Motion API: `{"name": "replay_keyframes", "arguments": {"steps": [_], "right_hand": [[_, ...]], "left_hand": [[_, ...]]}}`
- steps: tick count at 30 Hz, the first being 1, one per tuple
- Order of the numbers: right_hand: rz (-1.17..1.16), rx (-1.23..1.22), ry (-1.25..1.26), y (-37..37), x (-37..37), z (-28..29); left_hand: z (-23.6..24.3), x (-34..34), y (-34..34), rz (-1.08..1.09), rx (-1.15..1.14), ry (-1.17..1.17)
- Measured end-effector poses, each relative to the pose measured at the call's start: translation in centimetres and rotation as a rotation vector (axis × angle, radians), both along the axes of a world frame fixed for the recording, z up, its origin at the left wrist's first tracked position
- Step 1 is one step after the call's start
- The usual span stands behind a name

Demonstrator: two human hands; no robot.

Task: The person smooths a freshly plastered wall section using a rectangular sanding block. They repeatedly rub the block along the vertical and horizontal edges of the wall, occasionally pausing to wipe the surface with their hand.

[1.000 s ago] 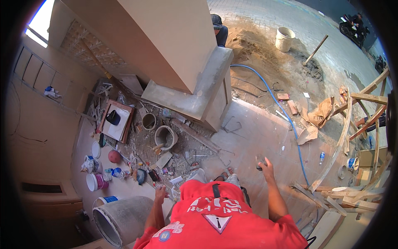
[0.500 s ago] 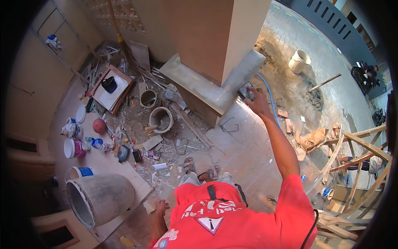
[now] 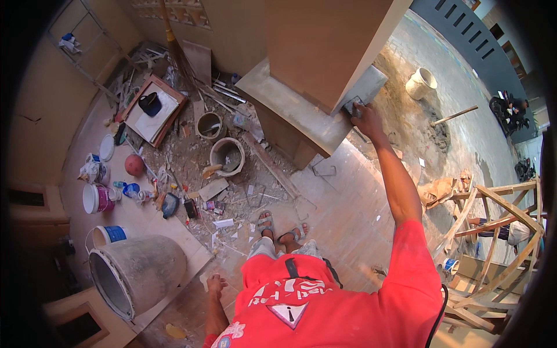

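My right hand (image 3: 369, 120) is closed on the handle of a grey, flat-bladed trowel (image 3: 353, 105). Its blade lies against the grey cement ledge (image 3: 313, 124) that wraps the foot of a brown pillar (image 3: 319, 52), close to the ledge's right-hand corner. Low at the left, beside my body, my left hand (image 3: 216, 284) hangs with its fingers loosely bent and apart. A small pale piece (image 3: 203, 282) shows beside those fingers, apparently on the floor.
Two mortar buckets (image 3: 227, 156) stand among rubble left of the pillar. A large grey drum (image 3: 139, 275) lies near my left side. Wooden trestles (image 3: 505, 226) stand at right, with another person partly visible behind them. A pale bucket (image 3: 421, 83) sits beyond the ledge.
My right hand has moved the trowel up and inward along the ledge, toward the pillar's corner. The view has shifted slightly. My left hand stays low at my side.
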State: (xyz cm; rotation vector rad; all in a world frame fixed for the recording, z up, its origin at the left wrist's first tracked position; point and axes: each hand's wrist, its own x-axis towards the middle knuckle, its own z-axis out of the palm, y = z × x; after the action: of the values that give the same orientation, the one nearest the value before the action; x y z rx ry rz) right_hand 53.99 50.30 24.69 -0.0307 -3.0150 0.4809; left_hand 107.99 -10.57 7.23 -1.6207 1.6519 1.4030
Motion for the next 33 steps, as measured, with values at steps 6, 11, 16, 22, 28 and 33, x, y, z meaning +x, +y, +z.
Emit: {"name": "replay_keyframes", "arguments": {"steps": [6, 11, 16, 22, 28, 33], "right_hand": [[0.518, -0.145, -0.182, -8.3, 12.1, 4.2], [0.34, -0.562, -0.225, -8.5, 19.6, 3.6], [-0.043, -0.366, -0.705, -7.1, 28.0, -6.5], [-0.543, -0.45, -1.179, -3.5, 36.9, -14.4], [-0.542, -0.56, -1.149, -4.1, 32.7, -15.7], [-0.335, -0.607, -1.151, -8.4, 25.2, -18.1]], "left_hand": [[-0.1, -2.6, -1.6, -0.043, 0.063, -0.001], [-2.1, -5.2, -1.3, -0.079, 0.075, 0.043], [-3.6, -7.6, -2.2, -0.004, 0.057, 0.102], [-3.4, -9.5, -4.6, -0.364, -0.316, -0.081], [-3.3, -8.2, -4.3, 0.055, -0.073, 0.066], [-2.9, -7.4, -1.9, 0.243, -0.048, 0.169]]}}
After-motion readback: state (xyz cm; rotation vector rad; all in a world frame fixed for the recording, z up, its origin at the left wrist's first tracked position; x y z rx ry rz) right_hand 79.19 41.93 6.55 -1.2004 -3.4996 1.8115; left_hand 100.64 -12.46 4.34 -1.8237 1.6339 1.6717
